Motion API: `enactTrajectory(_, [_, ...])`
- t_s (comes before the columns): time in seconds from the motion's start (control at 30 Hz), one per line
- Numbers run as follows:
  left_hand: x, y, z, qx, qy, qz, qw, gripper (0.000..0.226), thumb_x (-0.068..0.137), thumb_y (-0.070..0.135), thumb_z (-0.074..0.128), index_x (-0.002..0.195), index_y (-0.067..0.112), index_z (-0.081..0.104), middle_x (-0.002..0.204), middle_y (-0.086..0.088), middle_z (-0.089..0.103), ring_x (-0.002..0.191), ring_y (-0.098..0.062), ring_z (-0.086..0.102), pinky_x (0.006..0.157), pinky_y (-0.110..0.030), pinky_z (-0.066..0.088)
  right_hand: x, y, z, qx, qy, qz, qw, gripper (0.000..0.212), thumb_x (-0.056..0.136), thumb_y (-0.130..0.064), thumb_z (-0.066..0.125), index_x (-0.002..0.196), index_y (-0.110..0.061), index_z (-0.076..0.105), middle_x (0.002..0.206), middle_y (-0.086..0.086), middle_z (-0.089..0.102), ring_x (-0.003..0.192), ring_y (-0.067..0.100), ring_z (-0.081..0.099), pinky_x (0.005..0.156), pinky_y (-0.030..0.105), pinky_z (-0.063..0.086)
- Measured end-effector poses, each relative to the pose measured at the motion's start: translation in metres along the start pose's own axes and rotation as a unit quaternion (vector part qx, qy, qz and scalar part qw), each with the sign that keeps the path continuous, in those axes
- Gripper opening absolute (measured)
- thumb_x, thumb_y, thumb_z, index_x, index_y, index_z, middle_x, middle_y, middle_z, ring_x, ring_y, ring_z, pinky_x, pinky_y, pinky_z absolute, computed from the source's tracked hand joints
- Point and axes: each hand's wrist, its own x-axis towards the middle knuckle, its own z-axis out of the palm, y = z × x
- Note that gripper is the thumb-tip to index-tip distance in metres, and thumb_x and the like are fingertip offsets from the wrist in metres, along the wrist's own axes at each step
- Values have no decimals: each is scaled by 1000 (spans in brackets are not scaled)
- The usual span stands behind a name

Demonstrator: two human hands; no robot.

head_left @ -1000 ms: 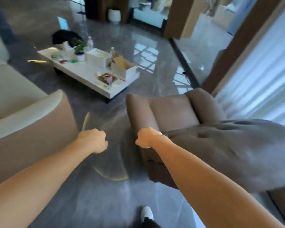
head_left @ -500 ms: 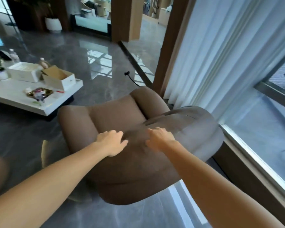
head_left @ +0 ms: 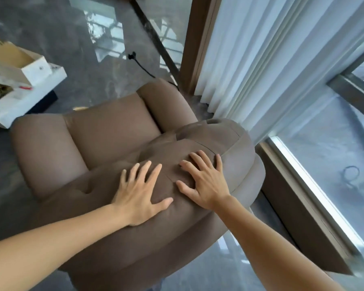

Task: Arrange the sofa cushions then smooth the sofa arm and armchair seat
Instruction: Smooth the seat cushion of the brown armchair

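Note:
A brown padded armchair fills the middle of the view, seen from behind its backrest. Its seat cushion lies beyond the backrest, between two rounded arms. My left hand lies flat, fingers spread, on the top of the backrest. My right hand rests beside it to the right, also flat with fingers apart, on the same padding. Neither hand holds anything. The sofa is out of view.
A white coffee table with an open cardboard box stands at the left. White curtains and a window frame run along the right. A black cable lies on the glossy grey floor behind the chair.
I have come up close behind the armchair and the view has swung right, off the sofa. Both hands went from closed fists to open palms pressed flat on the backrest.

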Motion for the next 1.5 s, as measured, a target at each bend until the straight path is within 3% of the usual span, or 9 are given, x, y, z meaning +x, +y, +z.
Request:
enactTrajectory(0.13, [10, 5, 4, -17, 18, 2, 1000, 101, 70, 87, 29, 151, 27, 18, 155, -8, 28, 140, -34, 26, 110, -60, 26, 18, 27, 11, 6, 31, -48, 998, 68, 89, -77, 29, 139, -37, 51, 141, 8, 52, 136, 36, 40, 115, 66, 18])
enactTrajectory(0.27, [26, 21, 0, -10, -4, -18, 1000, 103, 70, 82, 39, 152, 23, 19, 157, -10, 24, 141, -37, 24, 111, -60, 23, 32, 52, 18, 39, 75, -78, 993, 67, 88, -75, 37, 137, -34, 57, 137, 13, 56, 133, 39, 44, 115, 65, 19])
enactTrajectory(0.73, [121, 151, 19, -31, 27, -156, 987, 98, 74, 84, 29, 152, 30, 7, 160, -4, 14, 146, -29, 11, 116, -56, 17, 94, 215, -5, 88, 16, -209, 974, 68, 89, -76, 35, 137, -35, 58, 138, 13, 57, 135, 38, 44, 119, 63, 15])
enactTrajectory(1.1, [226, 241, 34, -84, 63, -251, 962, 100, 70, 91, 15, 151, 36, -4, 162, -2, 4, 147, -31, 1, 117, -57, 7, 166, 336, -26, -11, -50, -293, 955, 69, 90, -75, 27, 146, -38, 46, 148, 9, 48, 142, 34, 35, 119, 62, 13])
enactTrajectory(1.5, [309, 253, 16, -96, 74, -331, 936, 100, 70, 91, 18, 150, 37, -4, 162, 1, 2, 147, -27, -1, 118, -54, 5, 262, 381, -33, 23, 18, -379, 925, 64, 91, -73, 31, 136, -35, 55, 136, 9, 55, 129, 35, 45, 112, 63, 25])
